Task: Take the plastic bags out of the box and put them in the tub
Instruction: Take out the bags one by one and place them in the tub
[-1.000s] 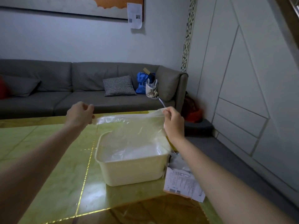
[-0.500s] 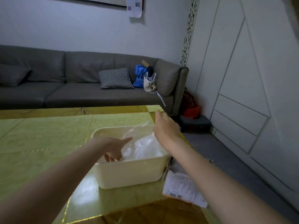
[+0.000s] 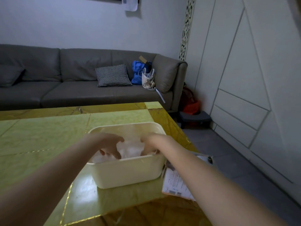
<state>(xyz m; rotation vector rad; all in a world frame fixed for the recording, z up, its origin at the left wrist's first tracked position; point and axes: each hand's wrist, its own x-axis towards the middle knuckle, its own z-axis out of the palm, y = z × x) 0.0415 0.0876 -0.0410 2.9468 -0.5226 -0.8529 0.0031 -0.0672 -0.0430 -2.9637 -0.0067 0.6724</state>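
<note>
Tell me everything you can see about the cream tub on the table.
The tub is a cream, smooth, plastic-looking rectangular bin with rounded corners and a rolled rim, standing upright and open-topped near the right edge of the yellow-green table. Crumpled clear plastic bags lie inside. The left hand and right hand reach into it, onto the bags.

A cream rectangular plastic tub (image 3: 128, 173) with a smooth, faintly satin wall is seen on a glossy yellow-green stone-patterned table (image 3: 48, 141), in whose polished top a pale sheen is reflected. Thin, crinkled translucent plastic bags (image 3: 130, 149) are seen inside the tub. A matt white printed paper label on a flat package (image 3: 175, 185) is seen beside the tub. A grey sofa (image 3: 73, 88) is covered in a dull, soft-looking upholstery, and a black-and-white checked cloth cushion (image 3: 113, 75) is shown on it.
</note>
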